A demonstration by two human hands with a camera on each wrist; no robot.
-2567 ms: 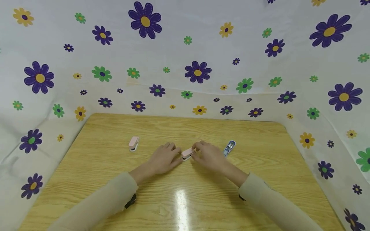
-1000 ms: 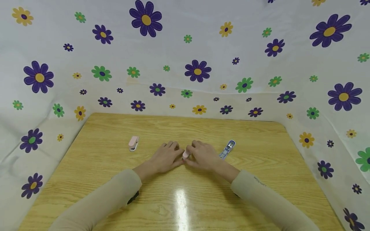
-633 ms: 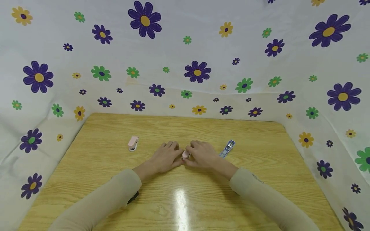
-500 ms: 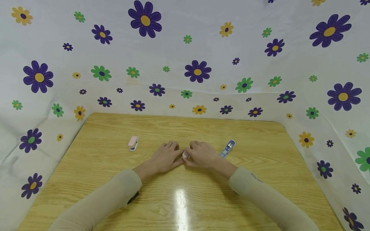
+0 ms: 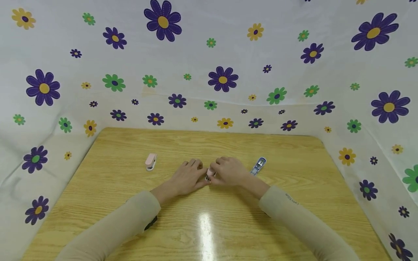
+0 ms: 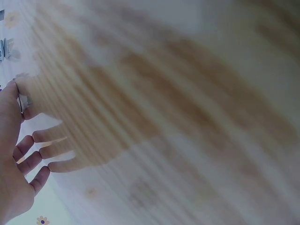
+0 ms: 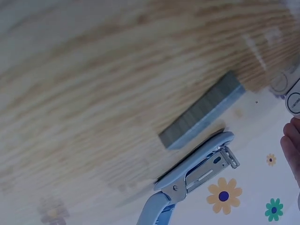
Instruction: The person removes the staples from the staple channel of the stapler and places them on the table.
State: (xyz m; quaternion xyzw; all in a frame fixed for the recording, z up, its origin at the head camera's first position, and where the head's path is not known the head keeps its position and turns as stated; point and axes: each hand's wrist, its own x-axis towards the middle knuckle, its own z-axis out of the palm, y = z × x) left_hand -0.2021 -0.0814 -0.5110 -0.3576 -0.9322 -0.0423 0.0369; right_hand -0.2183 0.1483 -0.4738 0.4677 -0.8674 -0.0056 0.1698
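Note:
A small pink and white stapler (image 5: 210,172) sits on the table between my two hands, its dark front end facing left. My right hand (image 5: 230,172) holds it from the right with curled fingers that cover its rear. My left hand (image 5: 186,177) has its thumb and forefinger at the front end; in the left wrist view, that left hand (image 6: 21,159) pinches a greyish edge there, its other fingers loosely bent. At the right edge of the right wrist view, only a white stapler end (image 7: 294,102) with a round logo shows, beside the right hand's fingers (image 7: 291,138).
Another pink stapler (image 5: 151,161) stands at the left of the wooden table (image 5: 130,217). Beyond the right hand lies a blue stapler (image 5: 258,166), folded open with its metal inside showing. A grey strip of staples (image 7: 201,112) lies beside it. Flowered cloth (image 5: 196,54) surrounds the table.
My right hand moved left and closed over the stapler, covering most of it. In the last half second its pink top has risen, and the dark front shows again. The left hand stays.

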